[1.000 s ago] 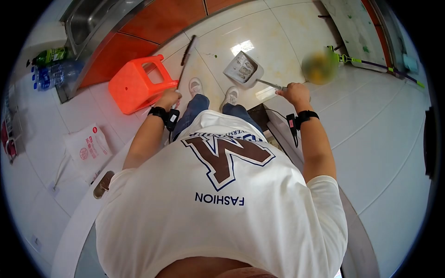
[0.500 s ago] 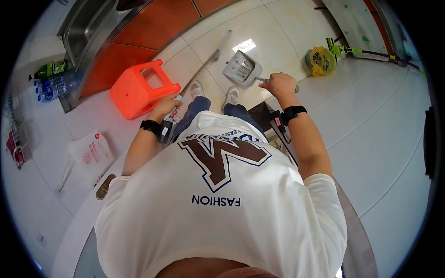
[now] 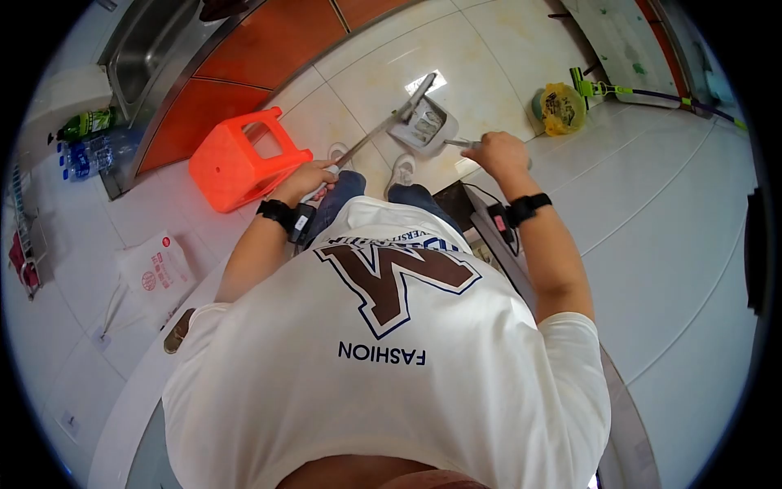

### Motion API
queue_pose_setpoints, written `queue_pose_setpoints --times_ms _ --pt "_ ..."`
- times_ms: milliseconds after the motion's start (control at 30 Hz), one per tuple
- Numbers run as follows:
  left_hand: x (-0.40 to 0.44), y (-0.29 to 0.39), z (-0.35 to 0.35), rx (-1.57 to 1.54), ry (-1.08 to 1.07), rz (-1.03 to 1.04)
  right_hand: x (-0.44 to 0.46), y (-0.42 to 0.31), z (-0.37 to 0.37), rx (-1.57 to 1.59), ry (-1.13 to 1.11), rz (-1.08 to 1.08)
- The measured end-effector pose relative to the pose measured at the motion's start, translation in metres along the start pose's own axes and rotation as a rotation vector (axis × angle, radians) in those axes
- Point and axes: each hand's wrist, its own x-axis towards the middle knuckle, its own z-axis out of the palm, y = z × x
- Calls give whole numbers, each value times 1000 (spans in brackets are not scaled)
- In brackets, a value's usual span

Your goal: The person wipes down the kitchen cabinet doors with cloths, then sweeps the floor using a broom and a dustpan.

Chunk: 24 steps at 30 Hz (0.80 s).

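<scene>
My left hand [image 3: 308, 181] is closed round the light handle of a broom [image 3: 368, 135]. The broom reaches away from me, its head [image 3: 419, 91] over the left side of a grey dustpan [image 3: 444, 134]. I cannot tell whether the head touches the pan. Some debris, too small to name, lies in the dustpan. My right hand [image 3: 500, 153] grips the dustpan's handle, with the pan low over or on the tiled floor, just past my white shoes [image 3: 402, 169].
An orange stool [image 3: 216, 173] stands by my left hand, beside orange cabinets [image 3: 244, 57] under a metal sink [image 3: 147, 57]. A bin with a yellow bag [image 3: 564, 110] and a green mop [image 3: 599, 86] are at the right. Bottles [image 3: 91, 155] and a white bag [image 3: 159, 269] lie left.
The broom head has swung right, from the floor left of the dustpan to over its left edge. My left hand has moved slightly right; the dustpan has barely shifted.
</scene>
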Motion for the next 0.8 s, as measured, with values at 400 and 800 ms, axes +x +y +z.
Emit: queue_pose_setpoints --times_ms 400,800 --pt "44 -13 5 -62 24 -47 -12 -1 38 2 155 16" --pt "-4 8 -19 -28 157 59 -2 -11 22 12 50 48"
